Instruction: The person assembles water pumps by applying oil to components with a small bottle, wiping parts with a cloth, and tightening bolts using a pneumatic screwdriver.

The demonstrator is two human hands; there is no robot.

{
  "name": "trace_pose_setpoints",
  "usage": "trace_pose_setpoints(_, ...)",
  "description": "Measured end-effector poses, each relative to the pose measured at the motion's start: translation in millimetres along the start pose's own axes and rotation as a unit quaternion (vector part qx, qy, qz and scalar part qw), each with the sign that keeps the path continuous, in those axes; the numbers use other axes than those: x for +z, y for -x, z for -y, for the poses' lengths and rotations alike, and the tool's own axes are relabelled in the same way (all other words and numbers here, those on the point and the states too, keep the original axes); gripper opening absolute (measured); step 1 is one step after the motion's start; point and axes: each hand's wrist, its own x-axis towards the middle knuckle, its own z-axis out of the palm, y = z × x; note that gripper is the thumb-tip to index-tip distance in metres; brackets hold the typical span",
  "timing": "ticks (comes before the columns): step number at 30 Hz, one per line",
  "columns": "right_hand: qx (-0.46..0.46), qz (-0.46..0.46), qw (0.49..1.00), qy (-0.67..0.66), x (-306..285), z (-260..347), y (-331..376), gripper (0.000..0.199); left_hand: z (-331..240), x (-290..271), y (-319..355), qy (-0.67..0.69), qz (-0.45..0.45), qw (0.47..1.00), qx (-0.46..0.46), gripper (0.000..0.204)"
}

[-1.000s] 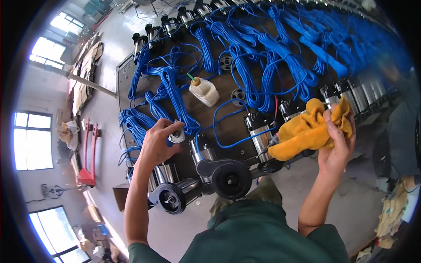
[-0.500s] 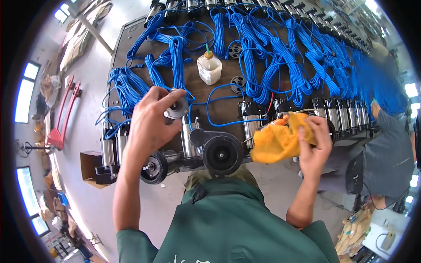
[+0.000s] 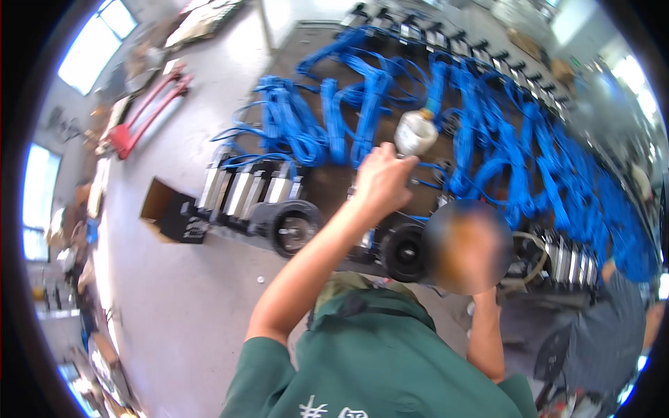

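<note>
My left hand (image 3: 383, 182) reaches over the table just below a white squeeze bottle (image 3: 416, 134) with a yellowish cap. Its fingers are curled, and what they hold is hidden behind them. A round blurred patch covers most of my right hand (image 3: 482, 254); a yellow cloth (image 3: 454, 249) shows through it as a smear in the grip. Between my hands, at the table's near edge, stands a black round motor housing (image 3: 406, 252). A second motor with a black rim and metal face (image 3: 295, 233) lies left of it, beside my left forearm.
Coiled blue cables (image 3: 293, 122) cover much of the dark table (image 3: 317, 50). Silver cylindrical motors (image 3: 240, 191) line its edges. An open cardboard box (image 3: 174, 212) stands at the left, a red pallet jack (image 3: 146, 115) beyond it. A co-worker in grey (image 3: 606, 334) is at the right.
The view has swung, so the table appears farther right. My left hand has come nearer the bottle; the round metal part it held is out of sight. The right hand is now blurred.
</note>
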Motion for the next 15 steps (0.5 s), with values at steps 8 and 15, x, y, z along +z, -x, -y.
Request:
trace_pose_setpoints(8, -0.041, -0.084, 0.984, 0.152, 26, -5, 32, 0.036, 66, -104, 14, -0.042, 0.002, 0.998, -0.041, 0.061)
trace_pose_setpoints(15, 0.079, -0.001, 0.995, -0.066, 17, 40, 9, 0.026, 186, -171, 86, -0.106, -0.010, 0.977, -0.184, 0.057)
